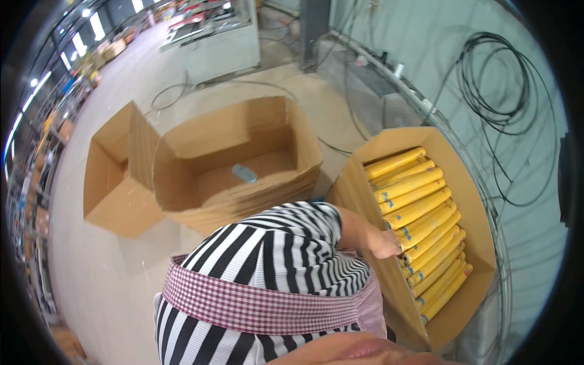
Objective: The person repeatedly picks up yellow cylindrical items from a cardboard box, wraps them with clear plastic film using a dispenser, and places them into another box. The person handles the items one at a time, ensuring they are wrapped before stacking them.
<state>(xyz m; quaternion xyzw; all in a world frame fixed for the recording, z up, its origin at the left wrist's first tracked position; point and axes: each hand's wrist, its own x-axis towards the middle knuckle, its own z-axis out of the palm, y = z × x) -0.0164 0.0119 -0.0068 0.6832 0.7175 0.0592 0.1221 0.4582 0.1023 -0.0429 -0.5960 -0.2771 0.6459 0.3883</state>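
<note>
Head view: right hand (pixel 389 243) reaches onto yellow rolls (pixel 420 210) in a carton (pixel 471 188); grip unclear; pale concrete floor (pixel 103 267).

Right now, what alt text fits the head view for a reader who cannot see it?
A person in a black-and-white striped shirt reaches their right hand into a cardboard box packed with yellow rolls. To the left sits an open cardboard box holding one small pale-blue object.

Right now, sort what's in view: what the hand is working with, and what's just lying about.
In hand:
- right hand, reaching into the carton
- yellow tubes, stacked in rows
- right carton holding them

Lying about:
- open empty box with a small blue-grey item
- coiled black cables
</note>
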